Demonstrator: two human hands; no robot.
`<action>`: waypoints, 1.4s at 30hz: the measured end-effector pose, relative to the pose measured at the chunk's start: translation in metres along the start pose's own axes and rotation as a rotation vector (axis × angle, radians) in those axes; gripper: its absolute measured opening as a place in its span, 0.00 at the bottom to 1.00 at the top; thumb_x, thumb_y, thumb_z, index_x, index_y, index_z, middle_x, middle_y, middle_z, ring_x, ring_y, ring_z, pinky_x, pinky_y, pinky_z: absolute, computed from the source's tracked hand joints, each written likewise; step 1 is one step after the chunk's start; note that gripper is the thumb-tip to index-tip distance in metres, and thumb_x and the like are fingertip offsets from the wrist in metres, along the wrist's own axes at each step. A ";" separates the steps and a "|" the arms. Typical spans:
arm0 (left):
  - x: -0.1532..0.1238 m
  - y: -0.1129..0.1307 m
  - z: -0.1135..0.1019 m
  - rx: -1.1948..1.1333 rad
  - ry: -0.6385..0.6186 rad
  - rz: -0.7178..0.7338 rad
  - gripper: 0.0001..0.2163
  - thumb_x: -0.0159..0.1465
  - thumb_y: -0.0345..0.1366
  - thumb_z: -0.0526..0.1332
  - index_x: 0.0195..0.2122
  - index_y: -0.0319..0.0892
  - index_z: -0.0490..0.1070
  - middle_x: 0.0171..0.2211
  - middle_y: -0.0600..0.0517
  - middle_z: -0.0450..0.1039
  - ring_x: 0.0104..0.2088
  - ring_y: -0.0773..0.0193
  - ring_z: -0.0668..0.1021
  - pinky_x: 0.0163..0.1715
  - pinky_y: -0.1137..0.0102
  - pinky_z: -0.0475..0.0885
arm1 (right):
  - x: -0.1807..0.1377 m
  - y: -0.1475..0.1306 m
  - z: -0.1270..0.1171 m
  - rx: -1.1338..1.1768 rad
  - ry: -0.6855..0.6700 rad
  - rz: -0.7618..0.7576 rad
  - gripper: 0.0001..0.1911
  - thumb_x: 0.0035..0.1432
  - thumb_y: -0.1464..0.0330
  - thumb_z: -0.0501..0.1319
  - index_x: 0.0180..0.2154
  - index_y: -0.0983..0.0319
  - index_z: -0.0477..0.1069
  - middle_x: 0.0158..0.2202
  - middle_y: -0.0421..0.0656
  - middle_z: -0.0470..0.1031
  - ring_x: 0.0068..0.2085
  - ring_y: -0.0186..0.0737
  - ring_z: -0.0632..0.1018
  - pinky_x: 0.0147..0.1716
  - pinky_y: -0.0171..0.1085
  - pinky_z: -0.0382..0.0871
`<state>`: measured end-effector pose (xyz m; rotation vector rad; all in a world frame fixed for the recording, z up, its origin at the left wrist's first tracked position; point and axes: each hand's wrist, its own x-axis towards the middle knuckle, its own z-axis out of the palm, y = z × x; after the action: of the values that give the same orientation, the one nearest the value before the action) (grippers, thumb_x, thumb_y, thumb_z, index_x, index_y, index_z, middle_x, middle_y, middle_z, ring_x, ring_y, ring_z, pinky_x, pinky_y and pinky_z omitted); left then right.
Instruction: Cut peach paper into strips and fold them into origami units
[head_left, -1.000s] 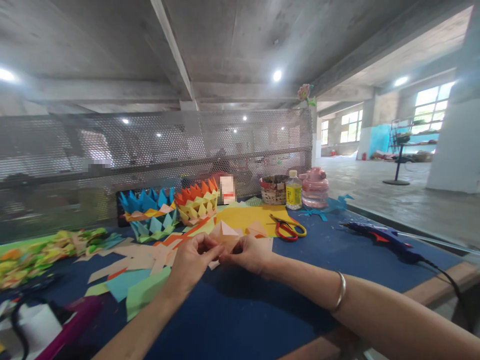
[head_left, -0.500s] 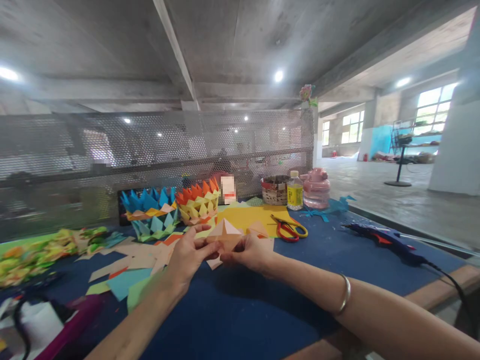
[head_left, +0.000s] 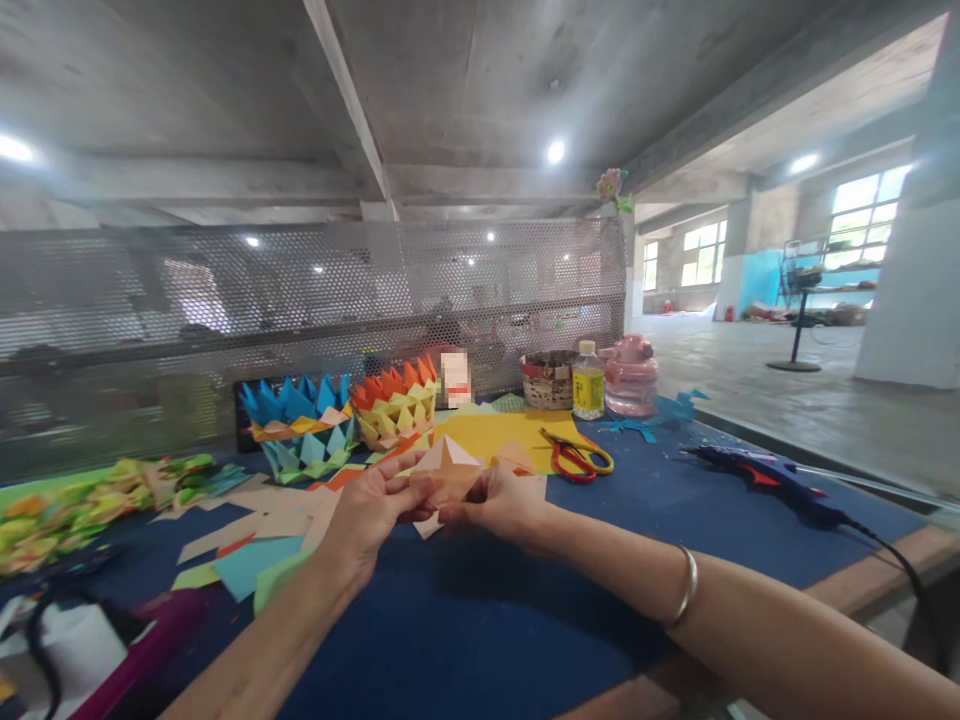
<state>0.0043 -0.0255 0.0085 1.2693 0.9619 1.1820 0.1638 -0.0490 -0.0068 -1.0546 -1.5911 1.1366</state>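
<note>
Between both hands, above the blue tabletop point(head_left: 525, 620), is a folded piece of peach paper point(head_left: 448, 468) with a pointed top and crease lines. My left hand point(head_left: 379, 500) pinches its left side, thumb in front. My right hand point(head_left: 504, 502) grips the lower right edge; its fingertips are partly hidden by the paper. Just past the hands lies a yellow sheet point(head_left: 487, 440), with red-and-yellow-handled scissors point(head_left: 577, 457) on its right edge. Loose peach sheets point(head_left: 289, 512) and a light blue sheet point(head_left: 259, 563) spread out left of my left hand.
A blue folded-paper basket point(head_left: 300, 425) and an orange-and-yellow one point(head_left: 396, 400) stand at the back left. Toward the back right are a woven basket point(head_left: 550, 380), a yellow-labelled bottle point(head_left: 588, 385) and a pink jug point(head_left: 631, 378). A corded glue gun point(head_left: 772, 475) lies at right.
My left fingers have closed in slightly on the peach paper's left side. The paper stays between both hands in nearly the same place.
</note>
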 end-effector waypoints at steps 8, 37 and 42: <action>-0.004 -0.002 0.001 -0.106 -0.261 -0.065 0.11 0.46 0.36 0.70 0.28 0.37 0.73 0.27 0.49 0.78 0.26 0.64 0.78 0.30 0.71 0.72 | 0.005 0.009 -0.003 -0.123 0.050 0.020 0.18 0.44 0.56 0.65 0.19 0.67 0.72 0.19 0.40 0.71 0.20 0.28 0.66 0.20 0.30 0.56; 0.004 -0.011 -0.006 -0.071 -0.134 -0.135 0.09 0.43 0.33 0.70 0.24 0.37 0.71 0.20 0.54 0.71 0.22 0.72 0.72 0.25 0.77 0.67 | 0.006 -0.001 -0.009 -0.304 0.182 -0.287 0.03 0.53 0.70 0.57 0.30 0.64 0.67 0.27 0.39 0.70 0.29 0.31 0.69 0.31 0.32 0.63; 0.003 -0.015 -0.003 -0.080 -0.127 -0.151 0.10 0.43 0.33 0.70 0.23 0.37 0.70 0.18 0.56 0.69 0.19 0.73 0.71 0.23 0.78 0.65 | 0.008 0.003 -0.010 -0.363 0.164 -0.258 0.07 0.49 0.71 0.61 0.34 0.64 0.69 0.28 0.39 0.71 0.28 0.31 0.69 0.29 0.32 0.62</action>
<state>0.0035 -0.0212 -0.0061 1.1723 0.8921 1.0011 0.1718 -0.0391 -0.0061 -1.1006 -1.7790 0.5871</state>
